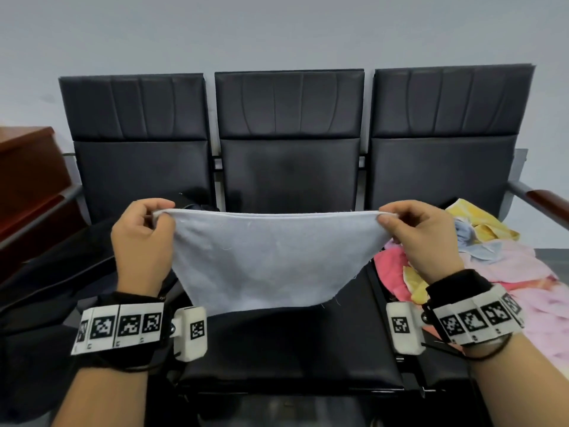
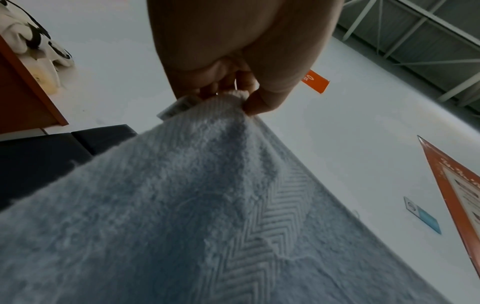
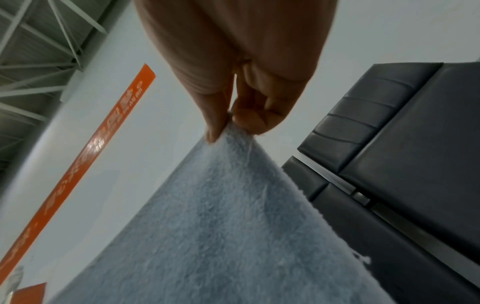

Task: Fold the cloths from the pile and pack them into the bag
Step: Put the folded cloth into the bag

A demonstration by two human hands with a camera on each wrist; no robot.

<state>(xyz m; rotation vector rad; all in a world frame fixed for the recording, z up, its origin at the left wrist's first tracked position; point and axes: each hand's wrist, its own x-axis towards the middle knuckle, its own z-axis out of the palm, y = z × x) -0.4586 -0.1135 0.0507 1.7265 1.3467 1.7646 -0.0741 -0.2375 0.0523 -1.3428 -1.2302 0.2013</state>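
Note:
A light grey-blue cloth (image 1: pixel 264 260) hangs in the air over the middle seat, stretched between both hands. My left hand (image 1: pixel 154 215) pinches its top left corner. My right hand (image 1: pixel 388 217) pinches the top right corner. The left wrist view shows my left hand (image 2: pixel 241 98) holding the cloth (image 2: pixel 207 216) at a bunched corner with a label sticking out. Thumb and fingers of my right hand (image 3: pixel 228 127) pinch the tip of the cloth (image 3: pixel 221 236) in the right wrist view. The pile of cloths (image 1: pixel 480 260), pink, yellow and blue, lies on the right seat. A black bag (image 1: pixel 61 272) lies on the left seat.
Three black padded seats (image 1: pixel 289 155) stand in a row against a pale wall. A reddish wooden cabinet (image 1: pixel 27 177) is at the far left. A wood-capped armrest (image 1: pixel 542 201) juts out at the right edge.

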